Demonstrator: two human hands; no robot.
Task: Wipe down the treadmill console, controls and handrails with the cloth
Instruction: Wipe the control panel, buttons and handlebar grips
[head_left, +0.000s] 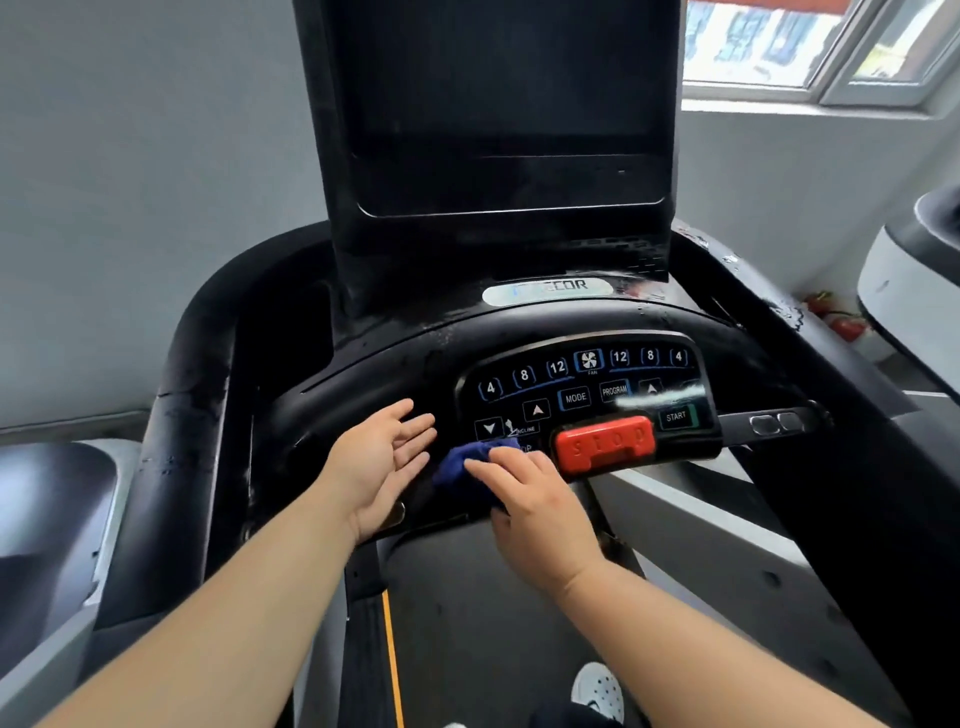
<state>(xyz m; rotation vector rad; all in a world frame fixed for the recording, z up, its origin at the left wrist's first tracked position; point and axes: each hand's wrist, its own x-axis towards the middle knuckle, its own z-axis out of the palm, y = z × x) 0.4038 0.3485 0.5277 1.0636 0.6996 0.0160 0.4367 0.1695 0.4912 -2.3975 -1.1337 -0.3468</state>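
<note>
Right hand grips the blue cloth against the console's lower front edge, just left of the red stop button. Left hand open, empty, beside it. Damp streaks along the console's far edge suggest partial wiping; button panel and handrails apparently remain.

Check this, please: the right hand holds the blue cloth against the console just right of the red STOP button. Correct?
Not quite. The head view shows the right hand holding the blue cloth against the console just left of the red STOP button, not right of it.
</note>
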